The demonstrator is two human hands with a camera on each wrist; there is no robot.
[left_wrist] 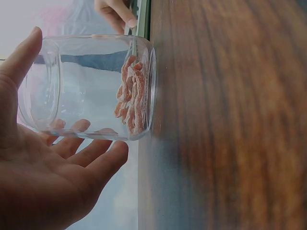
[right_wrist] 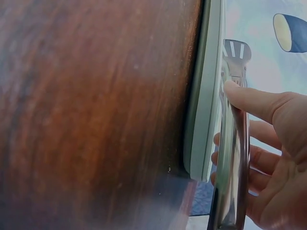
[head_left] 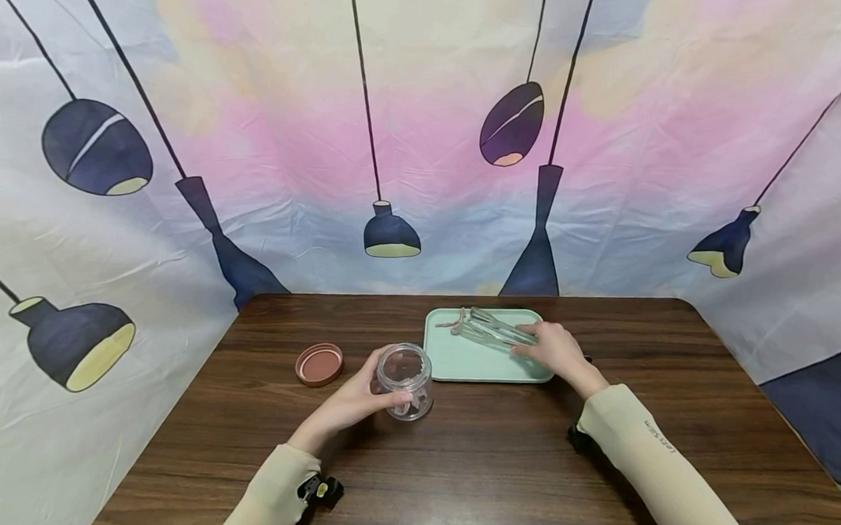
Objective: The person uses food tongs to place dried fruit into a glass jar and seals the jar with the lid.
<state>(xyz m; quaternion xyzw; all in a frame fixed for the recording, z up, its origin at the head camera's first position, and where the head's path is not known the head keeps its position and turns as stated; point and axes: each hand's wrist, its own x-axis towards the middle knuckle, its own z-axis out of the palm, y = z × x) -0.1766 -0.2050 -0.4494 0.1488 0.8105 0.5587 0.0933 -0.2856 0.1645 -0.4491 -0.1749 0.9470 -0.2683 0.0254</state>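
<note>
My left hand (head_left: 352,400) holds a clear, lidless jar (head_left: 417,395) upright on the table, thumb on one side and fingers on the other. A few reddish-brown, shrivelled dried strips (left_wrist: 134,98) lie at the jar's bottom. To the right, my right hand (head_left: 560,351) grips metal tongs (head_left: 496,325) low over a pale green tray (head_left: 482,367). In the right wrist view, the thumb presses one arm of the tongs (right_wrist: 238,139), whose tip is slotted. More thin brownish strips (head_left: 457,323) lie at the tray's left end, by the tongs' tips.
A reddish-brown round lid (head_left: 319,365) lies on the dark wooden table (head_left: 467,471), left of the jar. The tray stands near the table's back edge. Behind it hangs a cloth (head_left: 453,193) printed with lamps.
</note>
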